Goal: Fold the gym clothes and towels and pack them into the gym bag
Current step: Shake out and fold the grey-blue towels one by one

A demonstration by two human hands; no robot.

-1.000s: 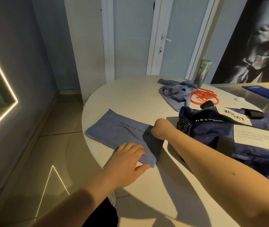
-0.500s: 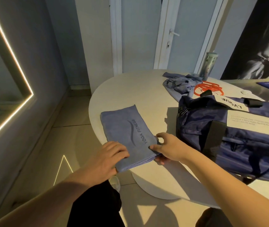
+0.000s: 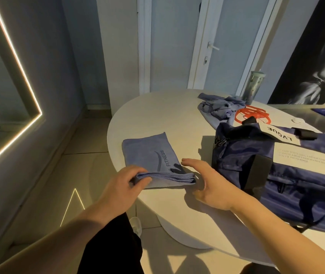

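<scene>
While my left hand (image 3: 122,184) pinches the towel (image 3: 147,153) mid-fold, my right hand (image 3: 209,184) hangs open beside it; next probably needs both gripping.

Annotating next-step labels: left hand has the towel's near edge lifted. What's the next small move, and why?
Likely: the right hand pinches the free corner of the lifted edge of the towel, so both hands can fold it over. The left hand grips that edge alone, the right hand is open beside it, and the far part lies flat on the table.
</scene>
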